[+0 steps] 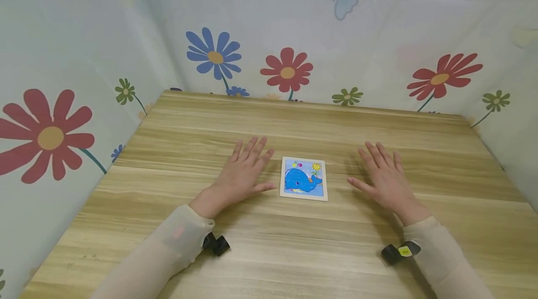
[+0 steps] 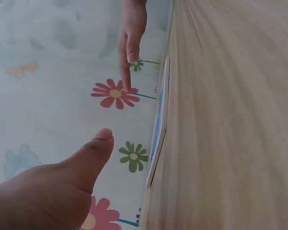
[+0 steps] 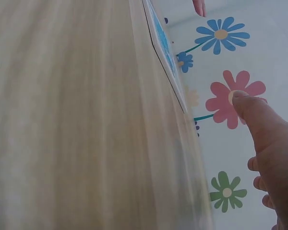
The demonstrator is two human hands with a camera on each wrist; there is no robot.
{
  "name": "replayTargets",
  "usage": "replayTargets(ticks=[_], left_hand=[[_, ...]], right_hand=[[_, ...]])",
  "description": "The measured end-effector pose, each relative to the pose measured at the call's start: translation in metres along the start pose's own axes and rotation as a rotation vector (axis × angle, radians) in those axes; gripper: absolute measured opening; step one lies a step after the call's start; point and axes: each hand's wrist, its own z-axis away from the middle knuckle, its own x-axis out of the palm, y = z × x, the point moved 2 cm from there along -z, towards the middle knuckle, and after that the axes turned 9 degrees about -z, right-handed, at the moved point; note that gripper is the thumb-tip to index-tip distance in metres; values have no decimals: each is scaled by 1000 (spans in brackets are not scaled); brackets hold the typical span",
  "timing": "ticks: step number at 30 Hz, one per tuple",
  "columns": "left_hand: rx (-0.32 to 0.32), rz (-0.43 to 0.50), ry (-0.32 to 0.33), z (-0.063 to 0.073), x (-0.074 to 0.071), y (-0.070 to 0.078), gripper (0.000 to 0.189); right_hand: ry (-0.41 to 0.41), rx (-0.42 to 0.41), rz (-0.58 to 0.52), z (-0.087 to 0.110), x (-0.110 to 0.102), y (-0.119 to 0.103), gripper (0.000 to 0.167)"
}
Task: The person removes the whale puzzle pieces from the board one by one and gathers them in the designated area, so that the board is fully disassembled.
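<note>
A square whale picture puzzle with a pale frame lies flat on the wooden table, between the two hands. It shows a blue whale, a yellow flower and a light blue ground. To its left, the left hand is spread palm down, its thumb tip close to the frame. Farther off on the other side, the right hand is also spread, thumb pointing toward the puzzle. Neither hand holds anything. Both wrist views show the puzzle edge-on, with a thumb in front of the curtain.
A white curtain printed with flowers and a butterfly hangs behind the table and at both sides. Each wrist carries a small black camera strapped over a pale sleeve.
</note>
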Motion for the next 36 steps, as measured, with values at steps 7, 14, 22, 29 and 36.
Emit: replayTargets(ticks=[7, 14, 22, 29, 36], left_hand=[[4, -14, -10, -5, -5, 9, 82], [31, -25, -15, -10, -6, 17, 80], [51, 14, -35, -15, -8, 28, 79], [89, 22, -71, -15, -5, 38, 77], [124, 19, -106, -16, -4, 48, 76]], right_hand=[[10, -30, -18, -4, -1, -3, 82], [31, -68, -25, -11, -4, -13, 77], [5, -100, -39, -20, 1, -25, 74], [5, -131, -65, -25, 10, -34, 70], [47, -183, -113, -32, 15, -41, 63]])
